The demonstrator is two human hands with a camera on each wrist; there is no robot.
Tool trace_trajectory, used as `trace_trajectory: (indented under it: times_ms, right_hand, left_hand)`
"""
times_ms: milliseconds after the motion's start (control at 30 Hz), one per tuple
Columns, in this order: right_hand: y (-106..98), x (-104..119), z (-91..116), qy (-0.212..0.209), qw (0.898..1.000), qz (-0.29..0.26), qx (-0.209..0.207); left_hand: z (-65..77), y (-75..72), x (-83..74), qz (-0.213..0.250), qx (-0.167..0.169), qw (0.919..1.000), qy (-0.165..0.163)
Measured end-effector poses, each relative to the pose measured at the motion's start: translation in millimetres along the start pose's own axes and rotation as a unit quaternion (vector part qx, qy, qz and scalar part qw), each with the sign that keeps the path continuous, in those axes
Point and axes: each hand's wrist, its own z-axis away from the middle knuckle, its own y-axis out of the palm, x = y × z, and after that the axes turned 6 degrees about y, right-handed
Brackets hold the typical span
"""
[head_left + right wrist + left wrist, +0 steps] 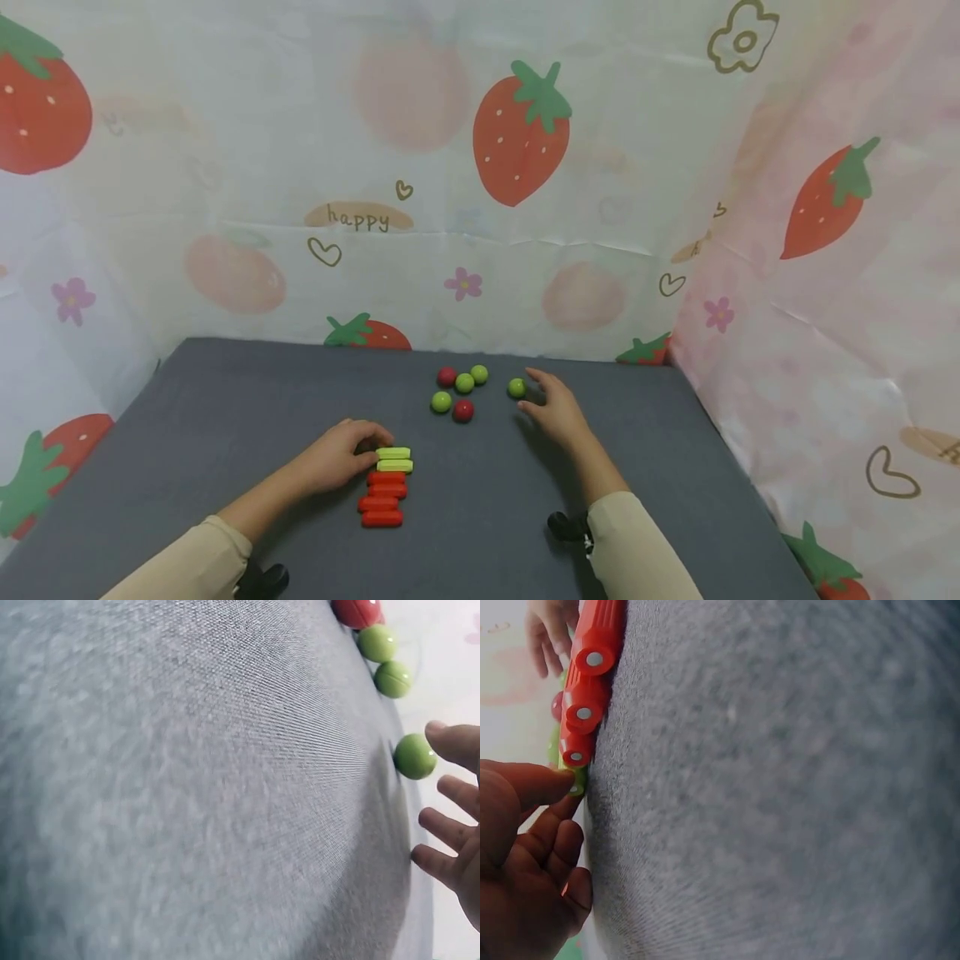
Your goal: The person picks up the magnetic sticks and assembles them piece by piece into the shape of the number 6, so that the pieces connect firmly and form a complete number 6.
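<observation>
A row of small plastic bars lies on the grey cloth: two yellow-green bars [394,466] at the far end and several red bars [382,504] nearer. My left hand [341,454] pinches the far yellow-green bar [574,784] at its left end, thumb and index finger on either side. Further back, my right hand [557,410] is beside a lone green ball [517,387], thumb and fingers spread around it. In the right wrist view a small gap seems to separate the fingers from the green ball [415,757].
Left of the lone ball is a loose cluster of green balls [464,383] and two red balls [463,411]. The grey table [480,542] ends at a strawberry-printed curtain [450,250] behind and at the sides. Dark straps [566,527] sit at the wrists.
</observation>
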Motion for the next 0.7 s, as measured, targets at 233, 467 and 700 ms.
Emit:
trace_trajectory:
  times_ms: [233, 467, 700]
  right_hand:
    - [8, 1, -7, 0.015, 1.0, -0.002, -0.015]
    - [14, 0, -11, 0.029, 0.999, -0.002, -0.03]
    - [18, -1, -17, 0.041, 0.998, 0.01, -0.048]
  left_hand:
    - [-1.4, -0.3, 1.2, 0.0, 0.004, 1.0, -0.006]
    - [-1.7, -1.4, 2.9, 0.004, 0.006, 0.9999, -0.008]
    - [-3.9, -2.5, 2.4, -0.006, 0.016, 0.9998, -0.008]
